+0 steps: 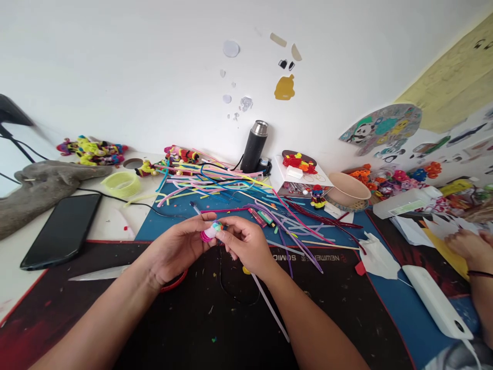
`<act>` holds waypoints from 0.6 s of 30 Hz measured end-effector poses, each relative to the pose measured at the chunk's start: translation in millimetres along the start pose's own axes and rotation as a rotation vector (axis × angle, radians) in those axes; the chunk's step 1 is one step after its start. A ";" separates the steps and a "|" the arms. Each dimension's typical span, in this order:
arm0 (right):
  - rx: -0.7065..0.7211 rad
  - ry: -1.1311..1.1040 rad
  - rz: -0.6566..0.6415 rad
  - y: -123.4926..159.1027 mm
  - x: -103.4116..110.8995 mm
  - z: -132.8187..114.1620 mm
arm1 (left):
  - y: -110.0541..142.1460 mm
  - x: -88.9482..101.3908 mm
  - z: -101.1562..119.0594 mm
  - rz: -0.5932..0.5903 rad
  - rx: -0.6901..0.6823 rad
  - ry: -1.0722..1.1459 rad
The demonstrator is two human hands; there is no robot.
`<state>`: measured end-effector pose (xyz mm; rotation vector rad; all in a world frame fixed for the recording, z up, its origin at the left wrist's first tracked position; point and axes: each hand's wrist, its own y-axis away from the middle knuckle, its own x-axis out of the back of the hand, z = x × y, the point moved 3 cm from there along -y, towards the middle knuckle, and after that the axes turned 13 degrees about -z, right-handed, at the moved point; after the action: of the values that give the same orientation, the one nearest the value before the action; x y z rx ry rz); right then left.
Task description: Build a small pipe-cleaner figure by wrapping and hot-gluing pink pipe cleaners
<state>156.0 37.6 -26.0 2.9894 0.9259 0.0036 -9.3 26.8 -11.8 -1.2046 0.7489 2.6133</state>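
A small pipe-cleaner figure [210, 233], pink and white with a multicoloured top, is held up between both hands over the black mat. My left hand [181, 244] closes on its pink and white side. The thumb and fingers of my right hand [242, 239] pinch at the multicoloured end. Scissors [100, 273] lie under my left forearm, with the blade pointing left and a red handle partly hidden by the wrist. A pale pipe cleaner [270, 308] runs along the mat beside my right forearm.
Many loose pipe cleaners [215, 180] spread across the blue mat ahead. A black thermos [254, 148] stands by the wall. At left lies a phone [63, 231]; at right are a beige bowl [348, 191], a white device [435, 300] and another person's hand [470, 249].
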 end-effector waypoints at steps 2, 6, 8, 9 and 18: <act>-0.005 -0.009 -0.002 0.0 -0.2 -1.2 | 0.2 -0.2 0.5 0.000 0.000 0.002; -0.011 -0.033 -0.006 0.1 -0.3 -2.5 | 0.9 -1.5 1.1 0.003 0.011 -0.007; -0.014 -0.043 -0.008 0.1 -0.2 -2.2 | 1.0 -2.2 1.1 0.001 0.013 -0.011; -0.015 -0.049 -0.008 0.1 -0.2 -1.9 | 1.1 -2.4 1.1 0.000 0.012 -0.012; -0.007 -0.086 -0.003 -0.3 -1.6 0.3 | -1.1 0.6 -0.5 -0.032 -0.027 -0.084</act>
<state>154.5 36.9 -26.3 2.9557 0.9190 -0.1207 -9.0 27.4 -12.9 -1.0969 0.6753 2.6378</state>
